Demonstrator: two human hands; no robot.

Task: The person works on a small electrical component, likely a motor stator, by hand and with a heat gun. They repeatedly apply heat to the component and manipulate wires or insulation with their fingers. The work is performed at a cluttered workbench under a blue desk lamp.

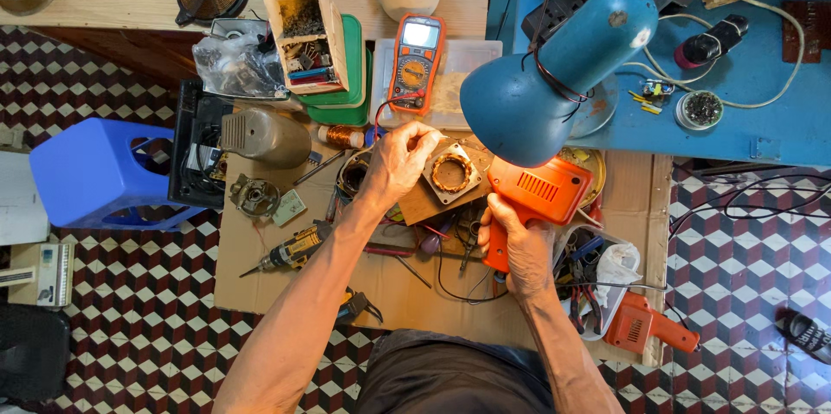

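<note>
My right hand [518,245] grips the handle of an orange soldering gun [537,193], whose front end is hidden under a blue desk lamp [554,77]. My left hand [400,159] pinches something thin, perhaps a wire or probe, just left of a square motor stator with copper windings [452,173]. The stator rests on a small wooden board [428,202]. An orange multimeter [416,62] lies beyond my left hand, with its leads running down toward the stator.
Cardboard [260,284] covers the floor, carrying a drill [294,250], pliers [359,303], a copper wire spool [344,136], a grey motor housing [264,135] and another orange tool [645,327]. A blue stool [91,172] stands left. Beyond are a box of small parts [307,42] and a blue workbench [762,77].
</note>
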